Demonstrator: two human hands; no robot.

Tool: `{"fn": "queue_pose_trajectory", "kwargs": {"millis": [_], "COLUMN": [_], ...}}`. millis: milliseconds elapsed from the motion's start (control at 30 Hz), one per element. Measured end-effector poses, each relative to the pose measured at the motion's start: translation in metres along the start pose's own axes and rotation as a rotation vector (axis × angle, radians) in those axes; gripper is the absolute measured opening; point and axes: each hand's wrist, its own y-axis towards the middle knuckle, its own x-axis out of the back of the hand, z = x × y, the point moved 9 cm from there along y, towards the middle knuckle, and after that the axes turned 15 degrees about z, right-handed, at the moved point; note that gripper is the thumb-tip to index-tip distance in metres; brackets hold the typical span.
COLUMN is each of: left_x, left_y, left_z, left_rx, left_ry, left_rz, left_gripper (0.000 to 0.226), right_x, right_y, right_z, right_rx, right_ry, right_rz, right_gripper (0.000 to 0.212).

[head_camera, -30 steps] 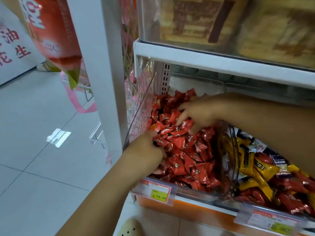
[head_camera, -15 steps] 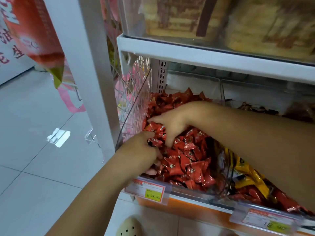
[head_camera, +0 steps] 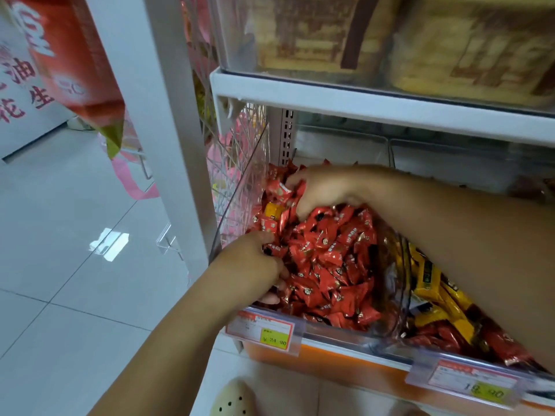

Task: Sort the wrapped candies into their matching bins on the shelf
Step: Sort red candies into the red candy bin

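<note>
She's at the search stage: both hands are down in the left bin point(head_camera: 244, 187), raking through the red candies point(head_camera: 327, 265) for strays. One has turned up. A yellow candy point(head_camera: 274, 210) lies on top of the pile near the bin's clear left wall, between the two hands and touching neither.

The right hand point(head_camera: 321, 190) is at the back of the bin, fingers curled down into the wrappers. The left hand point(head_camera: 252, 261) is at the front left corner, fingertips buried in the pile. I can't tell whether either grip is pinching a candy or only pushing them aside.

To my eye the next move is to pick out the yellow one with a fingertip pinch, lift it clear without dragging red ones along, and carry it to the neighbour bin point(head_camera: 401, 259) on the right, where yellow packs lie.

Half a second ago the right hand was mid-pile, close to the left; it has since drawn back towards the rear. The yellow candy wasn't showing then. The left hand has hardly shifted.
</note>
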Motion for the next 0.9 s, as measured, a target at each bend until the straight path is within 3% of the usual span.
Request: {"fn": "queue_pose_trajectory", "kwargs": {"millis": [100, 200, 267, 367, 467, 567, 633, 700, 800, 900], "left_x": [0.0, 0.0, -0.001, -0.001, -0.001, -0.001, 0.0, 0.0, 0.0, 0.0], "left_y": [0.0, 0.0, 0.001, 0.001, 0.0, 0.0, 0.0, 0.0, 0.0, 0.001], "left_z": [0.0, 0.0, 0.0, 0.001, 0.001, -0.001, -0.001, -0.001, -0.002, -0.001], "left_rx": [-0.001, 0.0, 0.0, -0.001, -0.006, -0.013, -0.015, -0.023, -0.029, -0.036], "left_ry": [0.004, 0.011, 0.006, 0.0, 0.006, 0.015, 0.008, 0.008, 0.009, 0.009], "left_rz": [0.011, 0.016, 0.021, 0.024, 0.029, 0.029, 0.027, 0.031, 0.034, 0.036], "left_gripper": [0.054, 0.056, 0.057, 0.057, 0.056, 0.054, 0.055, 0.054, 0.05, 0.047], "right_x": [0.024, 0.04, 0.051, 0.054, 0.039, 0.001, -0.023, -0.032, -0.019, 0.006], "right_y": [-0.018, -0.032, -0.04, -0.049, -0.046, -0.017, 0.007, 0.021, 0.018, -0.009], "right_z": [-0.017, -0.026, -0.022, -0.004, 0.032, 0.047, 0.036, 0.026, 0.024, 0.023], "right_rx": [0.016, 0.017, -0.011, -0.065, 0.118, 0.163, 0.047, -0.022, 0.044, 0.109], "right_ry": [0.352, 0.442, 0.23, -0.24, -0.326, -0.379, -0.525, -0.654, -0.434, -0.239], "right_rz": [-0.026, -0.098, -0.161, -0.219, -0.291, -0.1, 0.037, 0.057, -0.01, -0.065], "right_gripper": [0.033, 0.026, 0.027, 0.044, 0.023, 0.028, 0.044, 0.045, 0.019, 0.007]}}
